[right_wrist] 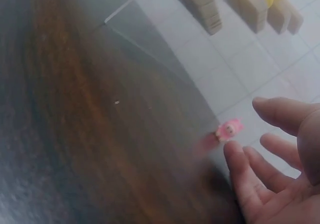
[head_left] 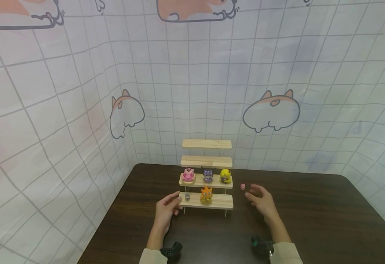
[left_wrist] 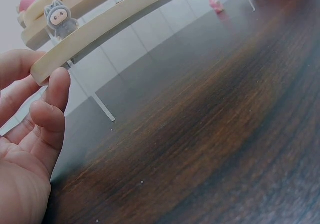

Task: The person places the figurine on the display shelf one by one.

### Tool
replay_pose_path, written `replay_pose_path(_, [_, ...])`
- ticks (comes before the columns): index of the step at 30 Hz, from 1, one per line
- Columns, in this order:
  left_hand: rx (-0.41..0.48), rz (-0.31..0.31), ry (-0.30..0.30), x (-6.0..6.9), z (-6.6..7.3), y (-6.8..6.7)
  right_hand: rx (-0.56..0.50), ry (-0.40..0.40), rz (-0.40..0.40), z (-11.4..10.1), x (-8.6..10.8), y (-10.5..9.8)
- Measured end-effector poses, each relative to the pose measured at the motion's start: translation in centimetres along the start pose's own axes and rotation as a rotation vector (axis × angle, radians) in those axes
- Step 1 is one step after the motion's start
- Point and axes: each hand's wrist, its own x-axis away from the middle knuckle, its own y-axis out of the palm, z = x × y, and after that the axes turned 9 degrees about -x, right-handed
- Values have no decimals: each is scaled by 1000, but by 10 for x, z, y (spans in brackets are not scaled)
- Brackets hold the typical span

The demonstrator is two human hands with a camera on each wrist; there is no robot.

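Observation:
My left hand [head_left: 164, 209] grips the left end of the lowest board of a stepped wooden display shelf [head_left: 223, 201], its fingers and thumb about that end [left_wrist: 45, 68]. On this board stand a small grey figurine [left_wrist: 61, 19] with upright ears and an orange spiky-headed figurine [head_left: 206, 195]. My right hand [head_left: 263, 202] is to the right of the shelf, fingers apart and loosely bent, with nothing held. Just beyond its fingertips a tiny pink figurine [right_wrist: 230, 129] stands on the table, apart from the hand.
One tier up are a pink figurine [head_left: 188, 176], a purple figurine [head_left: 208, 175] and a yellow-haired figurine [head_left: 225, 176]. Two bare boards [head_left: 206, 144] rise behind. The dark wooden table [head_left: 311, 212] meets a white gridded curtain [head_left: 212, 91] printed with dogs.

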Motion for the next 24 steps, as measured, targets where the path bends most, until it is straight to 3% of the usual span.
replay_pose_path(14, [1, 8, -4, 0, -1, 0, -25, 3, -53, 6, -14, -1])
replay_pose_path(24, [2, 5, 2, 0, -1, 0, 3, 15, -38, 6, -32, 6])
